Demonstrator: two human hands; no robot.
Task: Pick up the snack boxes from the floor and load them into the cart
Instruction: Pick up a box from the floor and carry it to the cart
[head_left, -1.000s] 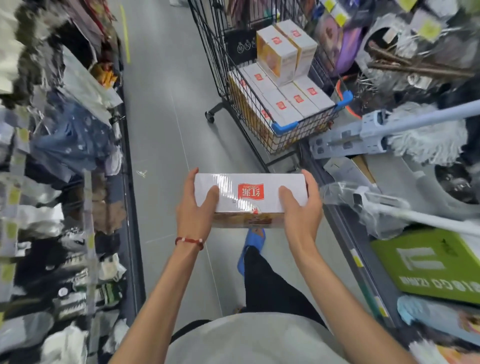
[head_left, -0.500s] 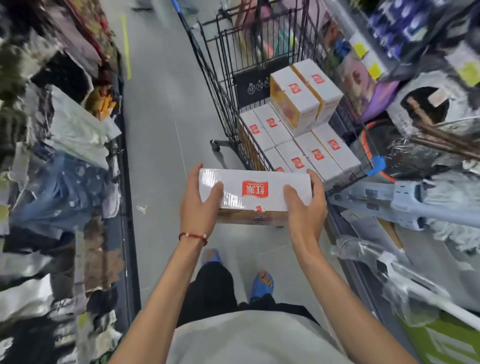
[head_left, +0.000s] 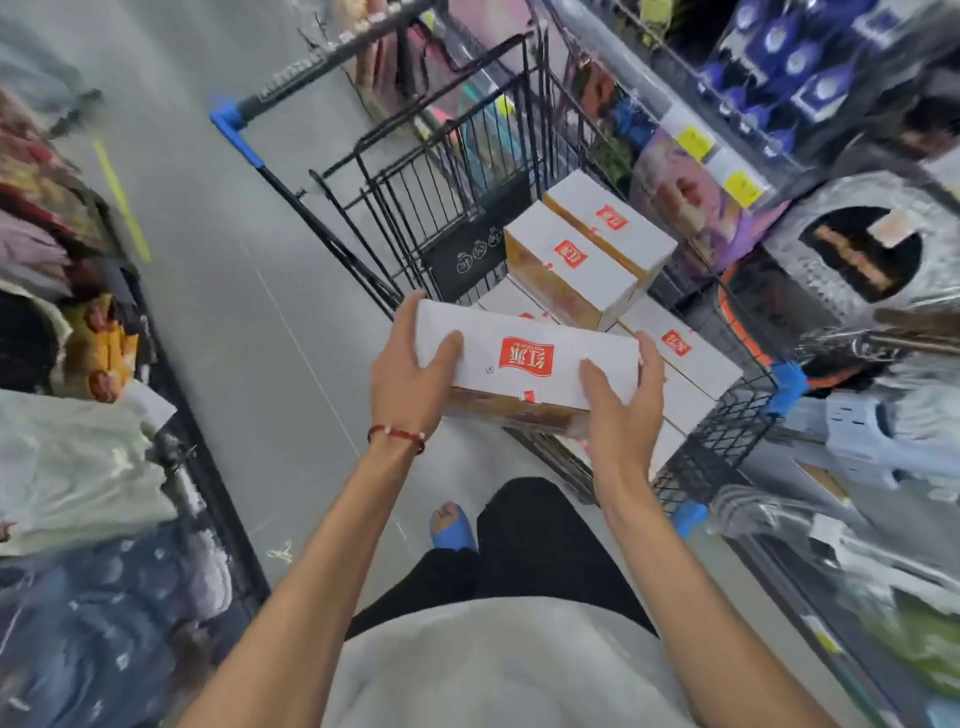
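Note:
I hold a white snack box (head_left: 524, 364) with a red logo flat between both hands. My left hand (head_left: 410, 382) grips its left end and my right hand (head_left: 621, 410) grips its right end. The box hangs over the near left corner of the black wire cart (head_left: 722, 441). Inside the cart lies a layer of the same white boxes (head_left: 685, 358). Two more boxes (head_left: 571, 260) are stacked on that layer toward the far end.
The cart stands along the right-hand shelves (head_left: 831, 156) of packaged goods, with a pale blue mop head (head_left: 878, 447) sticking out beside it. Clothing racks (head_left: 72, 415) line the left. Grey aisle floor (head_left: 234, 312) runs between. My blue sandal (head_left: 452, 527) is below the box.
I have stepped closer to the cart. The held box has moved forward, from short of the cart to over its near corner. Both hands keep the same grip.

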